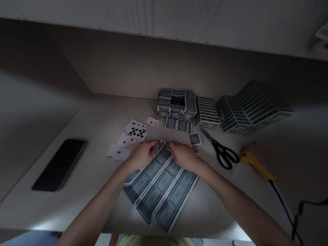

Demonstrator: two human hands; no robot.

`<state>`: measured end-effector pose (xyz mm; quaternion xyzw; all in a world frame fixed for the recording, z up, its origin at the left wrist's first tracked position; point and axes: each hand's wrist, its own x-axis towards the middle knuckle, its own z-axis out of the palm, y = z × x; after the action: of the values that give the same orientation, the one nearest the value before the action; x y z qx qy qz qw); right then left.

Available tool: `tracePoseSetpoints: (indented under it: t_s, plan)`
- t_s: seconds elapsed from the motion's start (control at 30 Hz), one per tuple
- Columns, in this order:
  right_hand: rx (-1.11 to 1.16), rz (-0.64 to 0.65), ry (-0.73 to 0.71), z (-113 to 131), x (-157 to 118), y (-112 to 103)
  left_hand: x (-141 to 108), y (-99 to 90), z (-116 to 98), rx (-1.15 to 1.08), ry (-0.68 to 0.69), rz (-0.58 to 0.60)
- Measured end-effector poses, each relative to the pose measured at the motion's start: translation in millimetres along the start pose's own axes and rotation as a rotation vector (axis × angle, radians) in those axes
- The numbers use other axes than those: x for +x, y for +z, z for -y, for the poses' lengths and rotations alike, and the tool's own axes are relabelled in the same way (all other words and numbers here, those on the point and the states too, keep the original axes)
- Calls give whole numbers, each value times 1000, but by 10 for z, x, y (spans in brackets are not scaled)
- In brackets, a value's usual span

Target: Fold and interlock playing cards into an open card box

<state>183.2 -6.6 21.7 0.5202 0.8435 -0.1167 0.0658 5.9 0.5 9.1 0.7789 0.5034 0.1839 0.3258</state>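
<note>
A sheet of joined playing cards, patterned backs up, slants across the desk toward my body. At its far end my left hand pinches one corner. Close beside it, my right hand grips the other corner, fingers curled over the edge. The near end of the sheet splits into strips, and its left side is folded down. Beyond my left hand lie loose face-up playing cards, clubs and diamonds showing. A small cut card piece rests past my right hand.
A box-like structure of cards stands at the back, with a card strip before it. Striped card structures fill the back right. Black-handled scissors and a yellow glue gun with a cord lie right; a phone lies left.
</note>
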Motion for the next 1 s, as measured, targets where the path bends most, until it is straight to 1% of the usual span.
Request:
tracePoseSetpoints:
  t_s: [0.17, 0.27, 0.37, 0.43, 0.5, 0.6, 0.67, 0.73, 0.8, 0.87, 1.0]
  plan:
    - [15, 18, -6, 7, 38, -2, -8, 8, -72, 62, 28, 27]
    - [131, -15, -6, -38, 60, -21, -27, 28, -111, 63, 1, -3]
    - [420, -116, -12, -158, 47, -43, -54, 52, -104, -45, -72, -54]
    - [668, -224, -2, -252, 10, -18, -71, 62, -66, -195, -107, -81]
    - [905, -348, 68, -306, -39, 61, -83, 73, -12, -369, -119, -95]
    - [1263, -465, 203, -248, -80, 255, -94, 103, 52, -603, -142, -90]
    - [1397, -538, 287, -141, -62, 381, -98, 126, 58, -737, -187, -76]
    - [1430, -619, 338, -41, -13, 465, -97, 140, 35, -848, -247, -58]
    - [1412, -663, 336, 7, 54, 498, -89, 145, -2, -910, -296, -67]
    - [1362, -669, 303, -8, 131, 492, -68, 151, -31, -926, -314, -116]
    - [1271, -657, 249, -130, 294, 437, 5, 209, -31, -984, -305, -194]
